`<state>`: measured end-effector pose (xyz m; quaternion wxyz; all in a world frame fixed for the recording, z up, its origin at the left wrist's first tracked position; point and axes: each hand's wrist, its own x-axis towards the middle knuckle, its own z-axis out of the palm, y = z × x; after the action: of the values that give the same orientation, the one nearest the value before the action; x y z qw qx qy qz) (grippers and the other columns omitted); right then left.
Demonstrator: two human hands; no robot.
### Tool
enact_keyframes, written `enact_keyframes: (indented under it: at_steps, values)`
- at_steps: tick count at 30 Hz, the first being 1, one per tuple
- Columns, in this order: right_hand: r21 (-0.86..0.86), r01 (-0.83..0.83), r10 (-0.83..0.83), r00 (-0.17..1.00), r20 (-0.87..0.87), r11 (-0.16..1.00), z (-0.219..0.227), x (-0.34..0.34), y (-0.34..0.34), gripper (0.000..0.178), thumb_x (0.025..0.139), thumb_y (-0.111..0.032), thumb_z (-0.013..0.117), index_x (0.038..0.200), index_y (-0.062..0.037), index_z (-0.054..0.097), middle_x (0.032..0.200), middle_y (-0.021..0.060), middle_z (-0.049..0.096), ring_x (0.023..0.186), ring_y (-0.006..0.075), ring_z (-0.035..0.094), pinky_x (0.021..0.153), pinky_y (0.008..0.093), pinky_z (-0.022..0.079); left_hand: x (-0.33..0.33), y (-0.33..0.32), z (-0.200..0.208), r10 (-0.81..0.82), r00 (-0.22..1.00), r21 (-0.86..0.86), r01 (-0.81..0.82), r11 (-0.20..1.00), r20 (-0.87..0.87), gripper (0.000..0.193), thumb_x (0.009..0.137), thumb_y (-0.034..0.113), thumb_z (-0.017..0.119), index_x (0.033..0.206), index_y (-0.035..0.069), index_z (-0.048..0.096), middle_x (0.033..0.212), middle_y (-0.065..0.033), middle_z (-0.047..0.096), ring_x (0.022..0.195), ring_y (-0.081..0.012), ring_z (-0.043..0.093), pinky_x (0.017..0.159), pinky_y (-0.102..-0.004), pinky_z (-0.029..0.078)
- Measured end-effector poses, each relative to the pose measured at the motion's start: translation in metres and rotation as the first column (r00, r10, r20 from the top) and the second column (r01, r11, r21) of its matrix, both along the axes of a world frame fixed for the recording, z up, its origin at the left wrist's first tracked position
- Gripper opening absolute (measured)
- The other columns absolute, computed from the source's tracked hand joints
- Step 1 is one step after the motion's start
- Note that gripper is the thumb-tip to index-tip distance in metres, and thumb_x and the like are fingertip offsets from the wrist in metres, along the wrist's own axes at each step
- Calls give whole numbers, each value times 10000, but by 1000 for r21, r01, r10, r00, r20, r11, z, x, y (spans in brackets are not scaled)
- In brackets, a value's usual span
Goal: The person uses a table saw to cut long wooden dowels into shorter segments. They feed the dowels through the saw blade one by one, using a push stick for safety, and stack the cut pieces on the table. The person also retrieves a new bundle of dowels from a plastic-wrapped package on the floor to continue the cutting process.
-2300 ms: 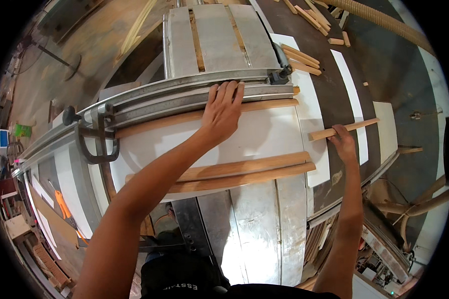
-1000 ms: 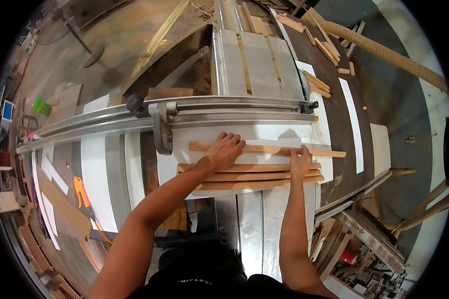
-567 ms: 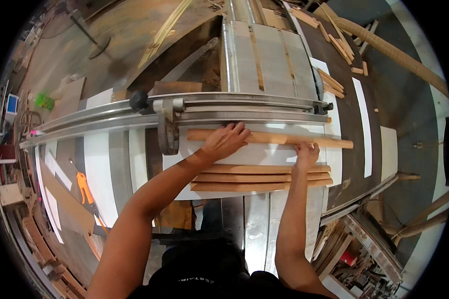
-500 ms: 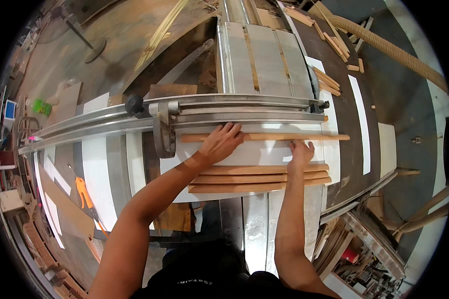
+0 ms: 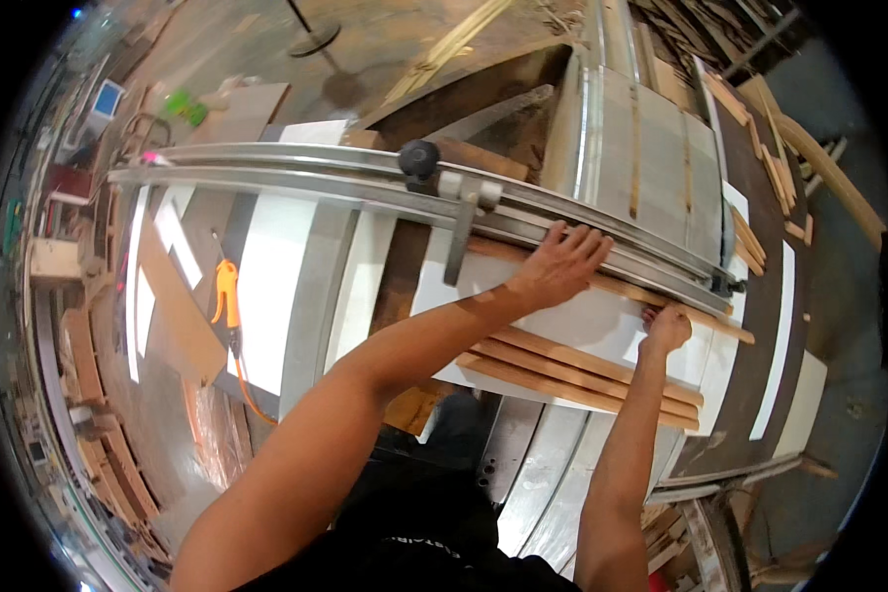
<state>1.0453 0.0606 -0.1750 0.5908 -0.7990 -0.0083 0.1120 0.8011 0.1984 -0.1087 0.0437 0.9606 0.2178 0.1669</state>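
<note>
A long, narrow wooden strip [image 5: 712, 323] lies along the metal fence [image 5: 365, 192] of a saw table, on a white board [image 5: 602, 324]. My left hand [image 5: 565, 264] rests over the strip's middle, its fingers stretched out towards the fence rail. Farther right, my right hand [image 5: 669, 328] is closed at the strip's near side, fingertips curled and partly hidden. Between my forearms and nearer to me, three similar wooden strips [image 5: 602, 370] lie side by side on the board. A metal stop with a black knob [image 5: 418, 159] sits on the fence, left of my left hand.
An orange air blow gun [image 5: 227, 293] with an orange hose lies at the left among white and brown panels. Short wood offcuts [image 5: 750, 242] rest beyond the fence at the right. A thick hose [image 5: 829, 178] curves along the far right.
The wooden strip has moved away from me and now lies against the fence, both hands moving with it. My view has turned, so the scene appears rotated and shifted right.
</note>
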Motion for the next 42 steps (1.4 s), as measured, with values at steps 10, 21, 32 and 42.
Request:
enact_keyframes:
  at_steps: [10,21,32,42]
  values:
    - [47,0,0,1000,-8,999,1,-2,-1,293,906,-79,577,1131,106,545,726,196,671,524,244,661,422,332,531,36,-6,-17,26,992,-128,-9,992,125,784,761,498,762,1336,22,523,1234,-123,531,1200,-283,484,1013,-541,350]
    - [-159,195,-179,978,111,968,26,22,-4,294,875,-129,627,1082,77,594,773,226,712,578,319,692,565,415,564,38,-14,-1,83,993,-17,-82,996,83,835,712,475,834,1343,43,498,1246,-103,538,1179,-278,499,996,-488,326]
    - [-241,125,-87,983,159,962,26,14,5,230,852,-149,651,925,57,579,848,292,697,836,470,691,765,511,559,34,-12,-3,88,994,47,-91,995,65,836,721,431,837,1356,17,486,1275,-131,526,1191,-303,488,976,-509,325]
    - [-281,139,-66,965,254,950,35,11,7,247,862,-148,652,959,53,546,807,292,694,818,469,694,755,509,571,35,-12,-3,97,994,64,-100,993,49,848,722,421,834,1369,17,464,1242,-142,519,1166,-317,489,1006,-508,313]
